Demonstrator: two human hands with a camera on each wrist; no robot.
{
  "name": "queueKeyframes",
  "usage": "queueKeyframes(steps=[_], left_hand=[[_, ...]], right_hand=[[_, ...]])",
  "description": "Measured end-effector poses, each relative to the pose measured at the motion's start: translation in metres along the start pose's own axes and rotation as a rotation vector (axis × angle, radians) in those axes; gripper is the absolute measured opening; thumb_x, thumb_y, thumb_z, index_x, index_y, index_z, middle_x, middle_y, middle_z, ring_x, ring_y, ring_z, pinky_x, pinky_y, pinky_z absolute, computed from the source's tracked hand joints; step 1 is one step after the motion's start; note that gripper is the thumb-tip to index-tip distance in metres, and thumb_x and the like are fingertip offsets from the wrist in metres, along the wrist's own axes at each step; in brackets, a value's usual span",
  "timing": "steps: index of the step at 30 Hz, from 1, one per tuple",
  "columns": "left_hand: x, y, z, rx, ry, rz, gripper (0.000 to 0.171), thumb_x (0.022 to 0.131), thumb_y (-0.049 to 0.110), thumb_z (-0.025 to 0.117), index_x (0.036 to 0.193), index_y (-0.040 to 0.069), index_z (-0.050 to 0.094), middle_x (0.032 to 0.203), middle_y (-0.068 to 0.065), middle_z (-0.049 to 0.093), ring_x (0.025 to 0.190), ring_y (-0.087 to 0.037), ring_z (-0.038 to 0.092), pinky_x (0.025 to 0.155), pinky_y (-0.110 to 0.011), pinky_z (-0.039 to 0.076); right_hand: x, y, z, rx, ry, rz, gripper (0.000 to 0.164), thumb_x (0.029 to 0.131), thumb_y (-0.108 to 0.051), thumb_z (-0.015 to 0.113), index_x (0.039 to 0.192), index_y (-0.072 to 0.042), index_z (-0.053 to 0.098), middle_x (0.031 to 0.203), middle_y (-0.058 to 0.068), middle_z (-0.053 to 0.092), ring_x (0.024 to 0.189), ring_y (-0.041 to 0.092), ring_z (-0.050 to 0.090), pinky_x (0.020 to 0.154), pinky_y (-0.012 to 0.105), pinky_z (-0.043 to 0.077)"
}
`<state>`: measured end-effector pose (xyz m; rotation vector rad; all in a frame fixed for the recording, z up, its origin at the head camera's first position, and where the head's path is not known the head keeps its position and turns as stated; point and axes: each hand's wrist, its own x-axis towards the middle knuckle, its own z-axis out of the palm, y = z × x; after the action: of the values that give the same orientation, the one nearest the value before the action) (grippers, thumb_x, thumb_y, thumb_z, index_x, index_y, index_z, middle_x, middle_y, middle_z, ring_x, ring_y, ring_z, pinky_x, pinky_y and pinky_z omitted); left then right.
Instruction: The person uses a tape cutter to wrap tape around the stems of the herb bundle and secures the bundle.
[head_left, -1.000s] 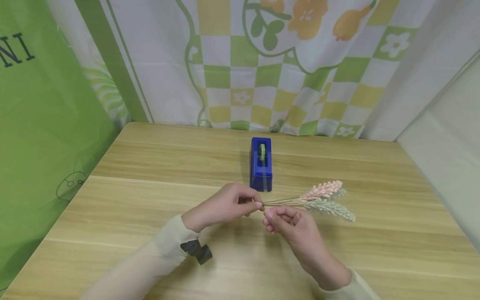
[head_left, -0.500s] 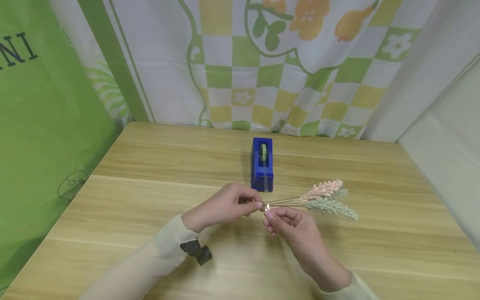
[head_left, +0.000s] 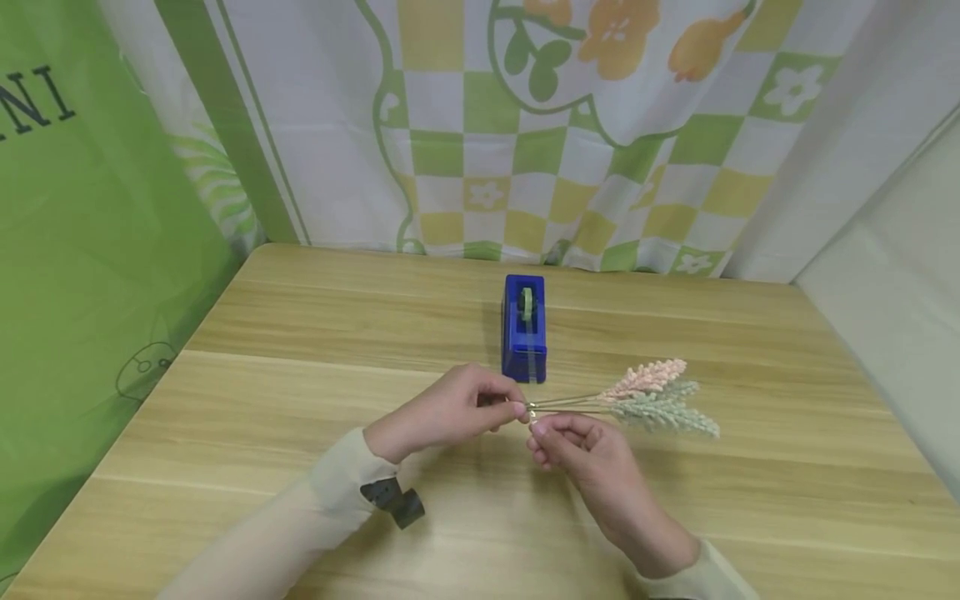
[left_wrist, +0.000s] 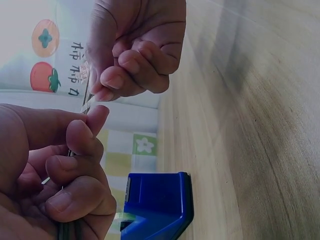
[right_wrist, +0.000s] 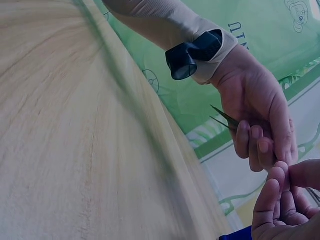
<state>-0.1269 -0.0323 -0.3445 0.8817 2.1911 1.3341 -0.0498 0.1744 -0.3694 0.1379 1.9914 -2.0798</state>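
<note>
Pink and pale green in the head view: the flower sprays (head_left: 652, 396), heads to the right above the wooden table (head_left: 277, 325), thin stems (head_left: 570, 402) running leftward to the left hand (head_left: 453, 412). Stems clamped there between thumb and fingers. Just below, in the right hand (head_left: 596, 467), thumb and fingertips together on the lower end of a small shiny strip (head_left: 533, 416), its upper end at the stems. Beyond the hands, near but apart, a blue tape dispenser (head_left: 523, 362), upright, with a pale roll in its top. Behind the table, a checked curtain (head_left: 487, 154); to the left, a green cloth (head_left: 82, 225). On the left wrist, a black device (head_left: 393, 502) over a cream sleeve (head_left: 341, 475). In the left wrist view, stems passing behind the left hand's curled fingers, a bit of pink past the right thumb, a pale strip at the right fingertips, dispenser low down on the table. In the right wrist view, dark stem ends poking out past the left fingers, right fingertips pressed to the thumb close by, strip too small to make out, only a blue corner of the dispenser at the bottom edge.
</note>
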Motion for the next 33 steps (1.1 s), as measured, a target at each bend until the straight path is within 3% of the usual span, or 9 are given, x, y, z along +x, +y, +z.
queueKeyframes(steps=[10, 27, 33], left_hand=[[0.0, 0.001, -0.001, 0.012, -0.012, 0.036, 0.021, 0.105, 0.014, 0.061, 0.1, 0.001, 0.077, 0.069, 0.005, 0.056, 0.06, -0.005, 0.047, 0.057, -0.019, 0.04], [-0.001, -0.002, 0.001, 0.047, 0.007, 0.072, 0.017, 0.103, 0.011, 0.064, 0.098, 0.001, 0.077, 0.069, 0.0, 0.064, 0.056, -0.002, 0.046, 0.052, -0.017, 0.036], [-0.002, -0.003, 0.001, 0.031, 0.022, 0.047, 0.016, 0.104, 0.015, 0.062, 0.11, 0.001, 0.066, 0.068, -0.008, 0.068, 0.053, -0.006, 0.046, 0.052, -0.019, 0.035]], right_hand=[[0.009, 0.003, 0.001, -0.021, 0.035, 0.021, 0.034, 0.101, -0.009, 0.066, 0.123, 0.016, 0.06, 0.09, -0.002, 0.075, 0.083, 0.009, 0.069, 0.08, 0.023, 0.06], [0.017, 0.008, 0.001, 0.021, 0.042, -0.002, 0.027, 0.1, -0.003, 0.064, 0.121, 0.014, 0.062, 0.091, -0.003, 0.076, 0.085, 0.01, 0.071, 0.081, 0.023, 0.06], [0.017, 0.008, 0.0, 0.038, 0.031, -0.017, 0.028, 0.1, -0.003, 0.064, 0.122, 0.013, 0.062, 0.089, -0.007, 0.076, 0.084, 0.007, 0.07, 0.08, 0.022, 0.06]])
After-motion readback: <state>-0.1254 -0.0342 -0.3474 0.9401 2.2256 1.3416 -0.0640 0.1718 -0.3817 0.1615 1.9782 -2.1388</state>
